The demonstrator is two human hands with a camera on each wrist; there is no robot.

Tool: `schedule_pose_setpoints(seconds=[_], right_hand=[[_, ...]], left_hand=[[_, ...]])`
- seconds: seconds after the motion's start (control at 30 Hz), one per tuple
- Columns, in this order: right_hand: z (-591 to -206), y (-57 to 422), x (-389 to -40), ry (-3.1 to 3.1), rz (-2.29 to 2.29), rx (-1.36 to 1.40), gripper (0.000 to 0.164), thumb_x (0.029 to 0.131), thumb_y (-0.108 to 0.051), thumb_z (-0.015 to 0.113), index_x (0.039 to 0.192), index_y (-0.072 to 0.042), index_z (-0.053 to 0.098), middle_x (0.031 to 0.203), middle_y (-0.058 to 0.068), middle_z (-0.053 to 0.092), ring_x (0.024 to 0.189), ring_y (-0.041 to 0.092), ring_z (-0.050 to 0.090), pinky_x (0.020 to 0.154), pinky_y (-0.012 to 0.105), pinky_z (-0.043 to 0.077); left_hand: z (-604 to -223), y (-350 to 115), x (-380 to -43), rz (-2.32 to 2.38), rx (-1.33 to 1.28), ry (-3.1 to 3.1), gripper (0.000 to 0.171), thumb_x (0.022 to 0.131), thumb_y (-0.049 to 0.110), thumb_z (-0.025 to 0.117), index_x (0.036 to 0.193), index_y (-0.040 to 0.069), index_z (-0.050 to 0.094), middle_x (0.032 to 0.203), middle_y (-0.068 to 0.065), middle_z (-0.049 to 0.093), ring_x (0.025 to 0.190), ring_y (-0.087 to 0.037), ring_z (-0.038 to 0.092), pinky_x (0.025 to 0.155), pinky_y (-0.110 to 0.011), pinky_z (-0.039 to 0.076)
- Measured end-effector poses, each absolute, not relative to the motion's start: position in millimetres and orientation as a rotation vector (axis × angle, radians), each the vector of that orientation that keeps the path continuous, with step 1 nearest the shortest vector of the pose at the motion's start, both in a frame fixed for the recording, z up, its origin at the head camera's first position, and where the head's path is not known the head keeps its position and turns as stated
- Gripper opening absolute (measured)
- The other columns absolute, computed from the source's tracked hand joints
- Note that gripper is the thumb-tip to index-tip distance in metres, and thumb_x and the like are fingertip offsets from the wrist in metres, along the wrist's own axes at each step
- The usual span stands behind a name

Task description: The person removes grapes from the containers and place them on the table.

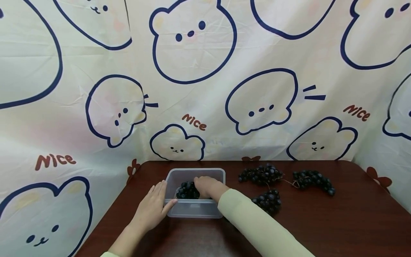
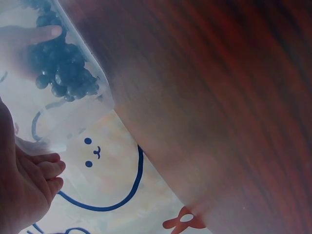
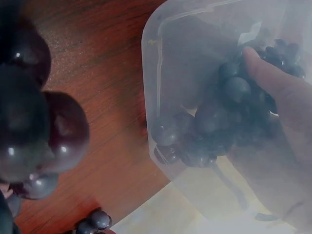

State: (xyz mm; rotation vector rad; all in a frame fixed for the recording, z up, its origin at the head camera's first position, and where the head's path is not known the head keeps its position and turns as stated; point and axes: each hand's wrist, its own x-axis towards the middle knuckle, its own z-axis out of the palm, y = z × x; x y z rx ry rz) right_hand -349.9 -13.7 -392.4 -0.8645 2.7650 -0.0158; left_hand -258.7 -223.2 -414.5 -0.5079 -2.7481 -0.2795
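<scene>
A clear plastic box stands on the brown table, with a bunch of dark grapes inside it. My right hand reaches in over the right side and holds that bunch. In the right wrist view the thumb lies across the grapes, seen through the cloudy wall; the other fingers are mostly hidden. My left hand rests against the box's left side, fingers straight, thumb by the front rim. Part of the left hand also shows beside the box in the left wrist view.
Right of the box lie more dark grapes: a bunch at the back, another bunch farther right, and a nearer bunch partly behind the right sleeve. A patterned cloth hangs behind the table.
</scene>
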Motion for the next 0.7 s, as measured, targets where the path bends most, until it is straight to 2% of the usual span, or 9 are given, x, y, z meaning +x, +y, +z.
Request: schedule_pose_setpoints(seconds=[0.37,0.5,0.57,0.63,0.7], right_hand=[[-395.8,-15.0,-352.3,2.781,0.035,-0.860,0.055,0.087,-0.030,0.075,0.131,-0.004,0.054,0.117,0.008,0.061,0.103,0.018,0.061,0.086,0.030,0.051],[-396.8,-14.3,-353.0,2.786,0.051,-0.885,0.025,0.089,-0.026,0.073,0.106,-0.008,0.069,0.093,0.003,0.065,0.081,0.014,0.062,0.072,0.028,0.052],[-396.1,-13.8,-352.1,2.786,0.049,-0.894,0.013,0.090,-0.023,0.072,0.092,-0.011,0.071,0.082,0.001,0.063,0.070,0.012,0.059,0.066,0.028,0.050],[-395.2,-13.2,-351.1,2.787,0.041,-0.892,0.010,0.090,-0.022,0.071,0.086,-0.012,0.070,0.076,0.001,0.061,0.065,0.012,0.056,0.063,0.028,0.049],[-394.2,-12.7,-350.6,2.794,0.039,-0.894,0.010,0.090,-0.022,0.071,0.087,-0.012,0.070,0.077,0.001,0.061,0.066,0.011,0.056,0.064,0.028,0.050]], left_hand=[[-415.2,-222.7,-259.3,-0.288,-0.504,-2.744,0.076,0.094,0.043,0.062,0.141,-0.013,0.040,0.143,-0.028,0.043,0.135,-0.038,0.039,0.110,-0.054,0.027],[-414.8,-222.8,-259.4,-0.281,-0.504,-2.742,0.076,0.094,0.043,0.061,0.141,-0.012,0.041,0.143,-0.028,0.043,0.135,-0.038,0.039,0.111,-0.053,0.027],[-415.0,-223.1,-259.4,-0.281,-0.505,-2.744,0.076,0.094,0.044,0.061,0.141,-0.012,0.041,0.143,-0.028,0.043,0.135,-0.038,0.039,0.111,-0.053,0.027],[-415.4,-223.4,-259.5,-0.281,-0.507,-2.744,0.076,0.094,0.044,0.060,0.141,-0.012,0.041,0.143,-0.028,0.043,0.135,-0.038,0.039,0.110,-0.053,0.027],[-415.7,-223.6,-259.5,-0.282,-0.506,-2.746,0.076,0.094,0.044,0.060,0.141,-0.012,0.041,0.143,-0.028,0.043,0.135,-0.038,0.039,0.111,-0.053,0.027]])
